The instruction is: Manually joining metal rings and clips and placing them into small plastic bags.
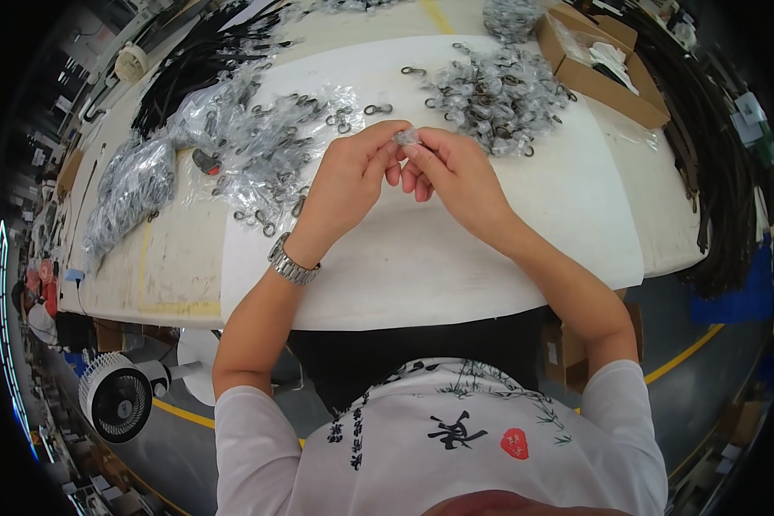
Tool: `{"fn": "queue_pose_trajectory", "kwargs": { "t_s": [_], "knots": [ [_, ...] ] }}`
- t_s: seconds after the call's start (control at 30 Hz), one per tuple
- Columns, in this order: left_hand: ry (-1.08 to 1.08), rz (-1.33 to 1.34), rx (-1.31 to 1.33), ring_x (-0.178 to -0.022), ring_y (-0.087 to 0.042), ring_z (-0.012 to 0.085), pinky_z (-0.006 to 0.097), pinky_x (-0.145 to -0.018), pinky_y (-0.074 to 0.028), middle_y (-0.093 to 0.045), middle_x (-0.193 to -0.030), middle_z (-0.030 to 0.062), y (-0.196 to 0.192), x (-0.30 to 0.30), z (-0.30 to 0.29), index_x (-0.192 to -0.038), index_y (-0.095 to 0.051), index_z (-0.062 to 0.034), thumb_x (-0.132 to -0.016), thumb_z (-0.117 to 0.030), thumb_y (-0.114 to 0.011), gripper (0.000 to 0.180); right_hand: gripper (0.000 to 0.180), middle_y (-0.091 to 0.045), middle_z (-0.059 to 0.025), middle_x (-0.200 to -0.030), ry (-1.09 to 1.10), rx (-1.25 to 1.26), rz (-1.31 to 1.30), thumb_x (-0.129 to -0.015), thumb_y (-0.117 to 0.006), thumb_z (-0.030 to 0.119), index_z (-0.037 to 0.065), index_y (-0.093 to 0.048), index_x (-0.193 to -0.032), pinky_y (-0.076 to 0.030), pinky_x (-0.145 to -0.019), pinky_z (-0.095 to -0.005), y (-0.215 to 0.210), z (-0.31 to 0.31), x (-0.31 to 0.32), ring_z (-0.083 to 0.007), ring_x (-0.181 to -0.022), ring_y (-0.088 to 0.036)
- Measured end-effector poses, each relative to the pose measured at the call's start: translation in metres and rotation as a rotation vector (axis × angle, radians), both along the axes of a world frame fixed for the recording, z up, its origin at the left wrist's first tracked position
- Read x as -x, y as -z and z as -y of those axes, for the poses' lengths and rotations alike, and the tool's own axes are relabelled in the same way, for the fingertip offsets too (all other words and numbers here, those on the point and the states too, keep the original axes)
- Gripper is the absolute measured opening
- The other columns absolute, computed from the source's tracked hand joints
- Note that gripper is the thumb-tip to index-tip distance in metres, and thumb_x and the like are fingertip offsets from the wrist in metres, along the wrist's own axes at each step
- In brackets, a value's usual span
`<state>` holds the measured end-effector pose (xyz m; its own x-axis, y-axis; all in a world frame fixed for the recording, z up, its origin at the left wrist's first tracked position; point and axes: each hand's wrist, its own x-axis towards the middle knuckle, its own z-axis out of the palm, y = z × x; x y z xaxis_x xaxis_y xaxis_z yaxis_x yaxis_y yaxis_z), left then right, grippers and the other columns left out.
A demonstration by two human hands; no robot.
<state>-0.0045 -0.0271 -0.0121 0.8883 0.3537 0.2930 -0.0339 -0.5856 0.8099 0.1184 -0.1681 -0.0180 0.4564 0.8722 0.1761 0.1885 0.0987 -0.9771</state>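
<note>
My left hand [353,176] and my right hand [461,172] meet over the white sheet [439,258] on the table. Between their pinched fingertips is a small plastic-wrapped piece [407,137]; the fingers hide most of it, so its inside cannot be made out. Beyond my right hand lies a pile of dark metal hooks in clear plastic [494,99]. To the left spreads a looser heap of similar wrapped hooks [271,142], some with their ring ends poking out. One single hook [377,109] lies just past my left hand.
Large clear plastic bags [133,185] lie at the left, near a black-and-red tool [205,162]. Black straps [189,69] fill the far left, and dark straps [718,163] hang over the right edge. An open cardboard box [606,69] stands far right. A fan [122,400] is below left.
</note>
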Motion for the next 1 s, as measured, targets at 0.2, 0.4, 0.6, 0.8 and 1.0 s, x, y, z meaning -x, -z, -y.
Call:
{"fn": "queue_pose_trajectory", "kwargs": {
  "t_s": [0.2,0.4,0.6,0.8,1.0],
  "knots": [
    [-0.023,-0.097,0.091,-0.064,-0.051,0.0083,0.025,-0.06,-0.043,-0.063,-0.075,0.0012,-0.028,0.008,-0.019,-0.126,-0.069,0.0005,-0.103,-0.01,-0.057,0.029,0.024,-0.072,-0.0096,-0.096,-0.019,-0.223,-0.484,-0.107,-0.055,0.021,-0.001,-0.062,-0.112,-0.056,-0.072,-0.0292,-0.004,-0.005,-0.015,-0.0117,-0.072,-0.065],
    [-0.134,-0.281,-0.652,-0.069,-0.061,0.0241,0.036,-0.065,-0.049,-0.067,-0.087,0.01,-0.031,0.058,-0.05,-0.112,-0.066,-0.0044,-0.089,-0.012,-0.072,0.025,0.035,-0.071,-0.0128,-0.115,0.146,-0.357,-0.729,-0.104,-0.061,0.028,-0.001,-0.06,-0.124,-0.056,-0.08,-0.0268,-0.01,0.005,-0.04,-0.0098,-0.083,-0.064],
    [-0.134,-0.393,-0.94,-0.081,-0.066,0.0401,0.049,-0.065,-0.052,-0.063,-0.093,0.0163,0.014,0.063,-0.035,-0.098,-0.057,-0.0049,-0.084,-0.005,-0.068,0.017,0.024,-0.074,-0.0107,-0.097,-0.081,-0.175,-0.569,-0.1,-0.062,0.014,0.0,-0.063,-0.12,-0.057,-0.063,-0.0275,0.032,-0.012,-0.009,-0.0109,-0.071,-0.065],
    [-0.197,-0.172,-0.86,-0.085,-0.067,0.036,0.043,-0.073,-0.052,-0.068,-0.098,0.016,0.014,0.046,-0.052,-0.104,-0.063,0.0001,-0.087,0.0,-0.067,0.018,0.031,-0.068,-0.0132,-0.095,-0.057,-0.017,-0.183,-0.089,-0.064,0.006,-0.005,-0.058,-0.117,-0.058,-0.057,-0.0337,0.051,-0.032,-0.003,-0.0199,-0.068,-0.071],
    [-0.158,-0.156,-0.572,-0.071,-0.06,0.0167,0.03,-0.062,-0.045,-0.07,-0.09,0.0081,-0.014,0.004,-0.035,-0.106,-0.068,0.0041,-0.092,-0.001,-0.068,0.015,0.032,-0.068,-0.0136,-0.094,-0.001,-0.024,-0.058,-0.09,-0.071,0.008,-0.006,-0.058,-0.116,-0.057,-0.055,-0.0345,0.048,-0.025,-0.014,-0.0218,-0.066,-0.071]
  ]
}}
